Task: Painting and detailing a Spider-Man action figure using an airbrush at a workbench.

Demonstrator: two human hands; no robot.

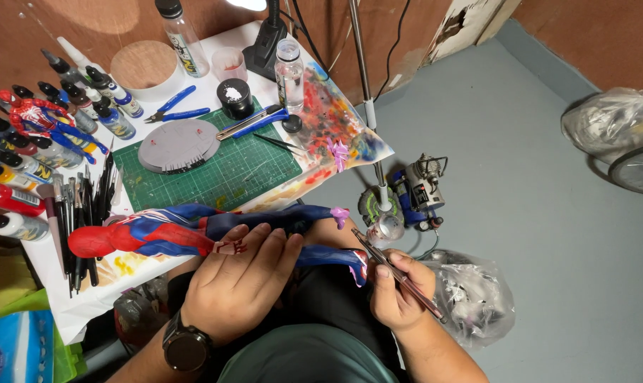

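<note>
Fingers of the left hand (237,280) wrap over the waist of a red and blue action figure (193,232), gripping it across the person's lap at the bench (73,298) edge. Right hand (399,287) is closed on a slim airbrush (396,273), tip just beside the figure's foot. Beyond lie a green cutting mat (215,170), blue pliers (176,106), paint bottles (23,163) and brushes (84,206); a small compressor (420,188) sits on the floor.
</note>
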